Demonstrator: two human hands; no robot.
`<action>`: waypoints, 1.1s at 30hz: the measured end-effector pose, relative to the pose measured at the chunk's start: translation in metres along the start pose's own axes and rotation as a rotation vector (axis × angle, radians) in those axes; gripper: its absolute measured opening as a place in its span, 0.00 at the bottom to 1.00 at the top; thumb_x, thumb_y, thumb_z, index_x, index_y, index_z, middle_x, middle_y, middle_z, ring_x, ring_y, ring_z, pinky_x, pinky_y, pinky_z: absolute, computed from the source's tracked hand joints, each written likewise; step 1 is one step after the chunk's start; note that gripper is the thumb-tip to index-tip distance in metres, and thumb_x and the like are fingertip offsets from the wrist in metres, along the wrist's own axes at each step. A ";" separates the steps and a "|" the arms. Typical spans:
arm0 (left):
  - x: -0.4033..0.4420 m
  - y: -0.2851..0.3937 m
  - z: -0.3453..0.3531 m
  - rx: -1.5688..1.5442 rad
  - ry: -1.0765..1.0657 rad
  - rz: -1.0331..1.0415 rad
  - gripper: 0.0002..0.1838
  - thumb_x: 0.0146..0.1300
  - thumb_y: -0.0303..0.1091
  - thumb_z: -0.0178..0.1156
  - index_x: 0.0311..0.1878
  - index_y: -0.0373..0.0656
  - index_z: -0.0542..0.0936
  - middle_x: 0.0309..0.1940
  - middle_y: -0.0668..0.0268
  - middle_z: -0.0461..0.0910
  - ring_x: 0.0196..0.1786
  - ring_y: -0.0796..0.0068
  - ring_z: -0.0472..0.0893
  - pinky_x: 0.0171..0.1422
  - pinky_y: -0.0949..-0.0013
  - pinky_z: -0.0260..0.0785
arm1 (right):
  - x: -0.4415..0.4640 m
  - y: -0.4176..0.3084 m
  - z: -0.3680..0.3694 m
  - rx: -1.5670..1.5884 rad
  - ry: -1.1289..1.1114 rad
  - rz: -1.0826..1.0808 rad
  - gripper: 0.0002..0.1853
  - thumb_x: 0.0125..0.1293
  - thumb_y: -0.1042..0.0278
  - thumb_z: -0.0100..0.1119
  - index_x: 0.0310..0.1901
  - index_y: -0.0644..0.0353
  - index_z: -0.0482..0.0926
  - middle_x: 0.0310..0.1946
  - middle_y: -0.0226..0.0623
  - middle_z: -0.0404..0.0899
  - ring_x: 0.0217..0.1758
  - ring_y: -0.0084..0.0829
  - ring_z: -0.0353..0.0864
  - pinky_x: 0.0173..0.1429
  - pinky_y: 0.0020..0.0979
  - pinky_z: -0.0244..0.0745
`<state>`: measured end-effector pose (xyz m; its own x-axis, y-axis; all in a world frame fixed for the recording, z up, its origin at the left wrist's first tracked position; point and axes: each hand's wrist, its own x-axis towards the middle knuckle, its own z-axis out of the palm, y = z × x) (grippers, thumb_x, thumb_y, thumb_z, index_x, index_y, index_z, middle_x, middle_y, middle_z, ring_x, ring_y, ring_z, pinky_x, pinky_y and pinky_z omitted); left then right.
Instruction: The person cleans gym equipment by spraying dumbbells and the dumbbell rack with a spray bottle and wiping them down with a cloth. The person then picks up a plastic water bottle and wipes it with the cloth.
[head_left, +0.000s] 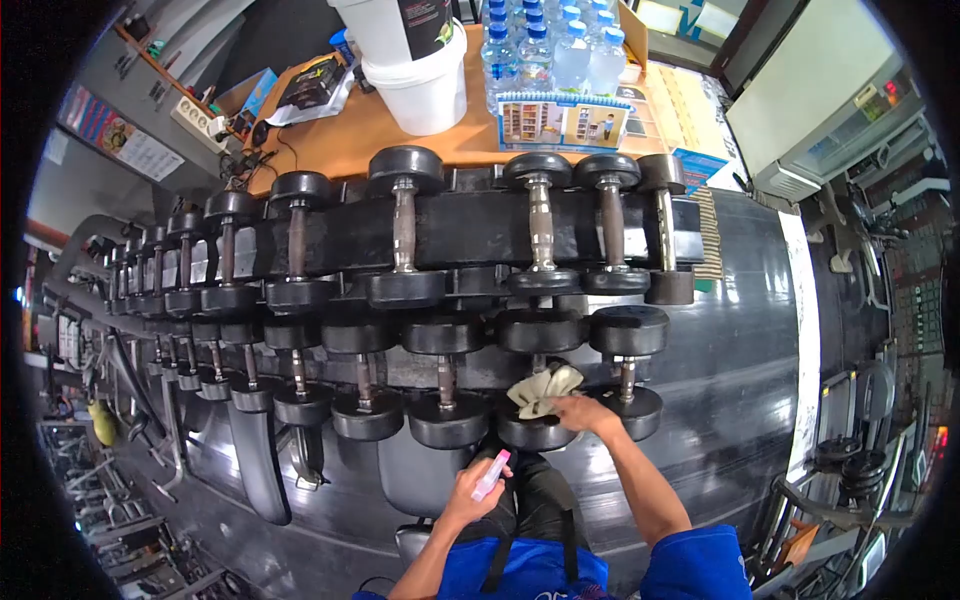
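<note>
The right grip was closed on a crumpled pale cloth, its fingers bent over the near edge; how tightly they pinched could not be told. The cloth lay just ahead and to the left of that grip, pressed against the near head of a black dumbbell in the lower row and covering part of its handle. The left grip was wrapped around a small bottle with a pink top, which stood tilted in the fingers, its top pointing up and to the right. This grip was lower and to the left of the other, well apart from it and nearer the person's body.

Just right of the right grip sat the end dumbbell of the lower row, and to its left, past the cloth, came another dumbbell, with more of them running away leftward. Farther ahead of both grips, the upper row rested on a black rack. Beyond that stretched an orange-brown surface carrying a white bucket, a desk calendar and a group of water bottles. A padded seat was to the left of the left grip.
</note>
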<state>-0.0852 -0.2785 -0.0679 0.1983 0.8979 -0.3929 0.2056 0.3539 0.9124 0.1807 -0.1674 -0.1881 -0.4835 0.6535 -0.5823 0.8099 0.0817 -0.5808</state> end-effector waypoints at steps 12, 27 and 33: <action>-0.022 -0.023 0.004 -0.002 0.102 -0.073 0.10 0.55 0.20 0.60 0.40 0.41 0.81 0.28 0.67 0.80 0.26 0.79 0.76 0.34 0.71 0.69 | 0.095 -0.072 0.053 -0.335 0.349 -0.049 0.25 0.67 0.45 0.54 0.43 0.63 0.84 0.43 0.52 0.84 0.50 0.49 0.83 0.57 0.44 0.76; -0.025 -0.026 0.018 0.000 0.141 -0.055 0.10 0.55 0.19 0.59 0.40 0.40 0.81 0.31 0.63 0.82 0.29 0.72 0.80 0.37 0.68 0.72 | -0.007 -0.033 -0.005 0.204 0.074 -0.180 0.20 0.70 0.50 0.52 0.51 0.57 0.82 0.42 0.52 0.83 0.46 0.54 0.82 0.53 0.48 0.77; -0.034 -0.027 0.013 -0.012 0.178 -0.084 0.09 0.55 0.20 0.59 0.40 0.41 0.81 0.29 0.65 0.81 0.27 0.77 0.77 0.34 0.71 0.69 | 0.020 0.043 0.021 0.013 0.437 0.147 0.21 0.69 0.50 0.54 0.39 0.65 0.83 0.35 0.58 0.81 0.43 0.60 0.80 0.49 0.49 0.76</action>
<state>-0.0846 -0.3218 -0.0806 0.0080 0.8968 -0.4424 0.2029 0.4318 0.8789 0.1984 -0.1668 -0.2368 -0.1765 0.9137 -0.3660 0.8537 -0.0430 -0.5190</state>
